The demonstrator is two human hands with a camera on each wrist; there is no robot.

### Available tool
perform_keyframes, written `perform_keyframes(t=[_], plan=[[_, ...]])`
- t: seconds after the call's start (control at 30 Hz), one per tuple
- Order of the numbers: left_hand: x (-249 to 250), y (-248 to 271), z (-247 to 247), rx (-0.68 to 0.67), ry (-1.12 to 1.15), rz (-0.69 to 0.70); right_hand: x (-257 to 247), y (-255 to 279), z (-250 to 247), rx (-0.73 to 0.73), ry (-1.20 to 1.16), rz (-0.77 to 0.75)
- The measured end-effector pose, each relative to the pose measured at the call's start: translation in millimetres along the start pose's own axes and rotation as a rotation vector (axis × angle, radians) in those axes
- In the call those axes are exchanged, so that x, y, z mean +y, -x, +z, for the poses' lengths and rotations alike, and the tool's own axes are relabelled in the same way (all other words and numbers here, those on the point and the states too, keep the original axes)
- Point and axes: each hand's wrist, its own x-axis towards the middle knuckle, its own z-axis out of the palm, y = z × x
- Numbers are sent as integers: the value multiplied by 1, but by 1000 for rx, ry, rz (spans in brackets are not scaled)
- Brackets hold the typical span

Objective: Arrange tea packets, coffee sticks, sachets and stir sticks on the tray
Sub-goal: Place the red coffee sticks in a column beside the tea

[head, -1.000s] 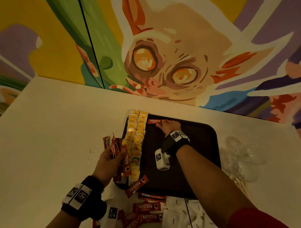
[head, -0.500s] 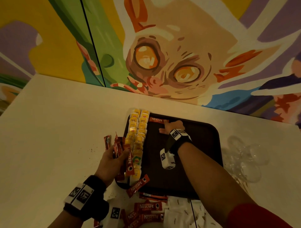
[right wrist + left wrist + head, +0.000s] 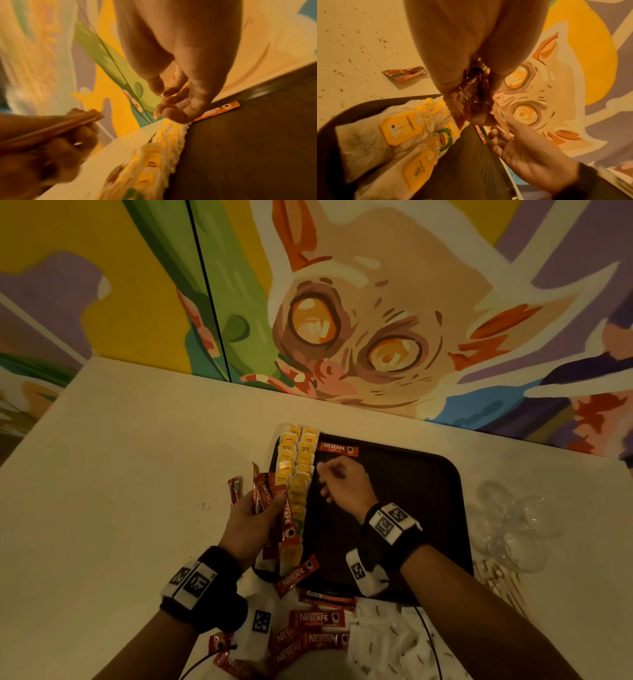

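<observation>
The tea packets (image 3: 296, 474) are done: two rows fill the tray (image 3: 428, 508) edge just left of the right hand (image 3: 346, 484). One coffee stick (image 3: 338, 448) lies just beyond that hand, which hangs empty with fingers loosely curled. The left hand (image 3: 251, 518) clutches a fan of sticks (image 3: 270, 498) beside the tea rows. Most work remains, I judge: loose sticks (image 3: 318, 618) and white sachets (image 3: 380, 638) lie near the wrists, and stir sticks (image 3: 496, 577) sit off the tray, right of the right forearm.
</observation>
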Motion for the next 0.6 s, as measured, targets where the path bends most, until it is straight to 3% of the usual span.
perform_keyframes(t=[0.13, 0.3, 0.4, 0.6], plan=[[1, 6, 2, -13, -24, 18, -2, 38, 9, -229, -53, -52], [0, 18, 1, -120, -70, 28, 3, 63, 18, -290, -99, -101], [-1, 24, 3, -103, -45, 50, 10, 71, 21, -357, -100, -73], [-3, 32, 5, -67, 51, 44, 22, 84, 25, -253, -211, -62]])
